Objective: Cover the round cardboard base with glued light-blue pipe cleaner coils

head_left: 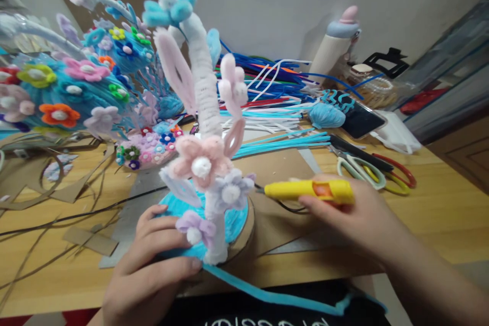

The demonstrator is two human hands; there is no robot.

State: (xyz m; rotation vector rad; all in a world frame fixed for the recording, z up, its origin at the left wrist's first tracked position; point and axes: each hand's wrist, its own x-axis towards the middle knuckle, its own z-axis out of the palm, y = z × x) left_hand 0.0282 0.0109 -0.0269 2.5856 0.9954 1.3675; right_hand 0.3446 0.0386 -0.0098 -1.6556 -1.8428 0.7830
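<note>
A white pipe-cleaner tree (pixel 206 112) with pink, lilac and blue fuzzy flowers stands on a round cardboard base (pixel 244 229) partly wound with blue pipe cleaner. My left hand (pixel 153 265) presses its fingers on the near left of the base, pinning the blue pipe cleaner (pixel 267 293) that trails off toward me. My right hand (pixel 355 214) is closed round a yellow glue gun (pixel 309 190) whose tip points at the lilac flower low on the trunk.
A big blue flower-covered craft (pixel 69 86) and a small flower dome (pixel 148 150) stand at left among cardboard scraps. Loose pipe cleaners (pixel 275 91) lie behind. Scissors (pixel 367 165), a phone (pixel 359 119) and a bottle (pixel 332 46) are at right.
</note>
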